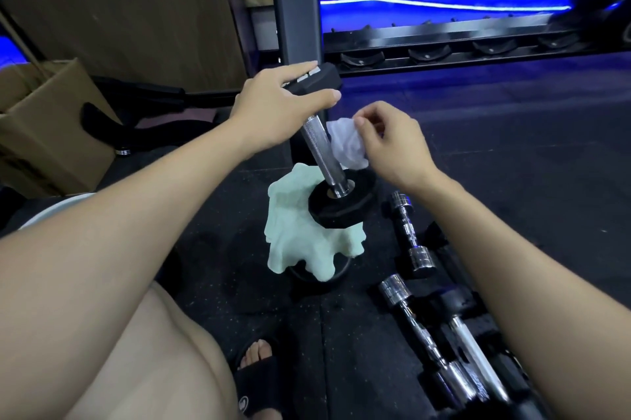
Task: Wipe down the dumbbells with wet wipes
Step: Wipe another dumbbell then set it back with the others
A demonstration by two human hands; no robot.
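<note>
A dark rubber gym floor fills most of the view, with a black storage rack running across the far side under a strip of blue light, and a brown cardboard box standing at the far left. In the middle, a black dumbbell stands tilted on one end: its lower weight head rests on a pale green cloth draped over something dark on the floor, and its knurled steel handle leans up and to the left toward the upper head. The person's left hand grips that upper head from above, fingers curled over its far edge and the thumb laid along its near side, holding the dumbbell up. The right hand is just to the right of the handle, its thumb and fingertips pinching a crumpled white wet wipe, which hangs bunched beside the handle and seems to touch it, though contact is hard to confirm. On the floor to the right lie several chrome dumbbells, set side by side near the right forearm and well apart from the cloth. At the bottom edge, the person's foot shows in a black slide sandal.
</note>
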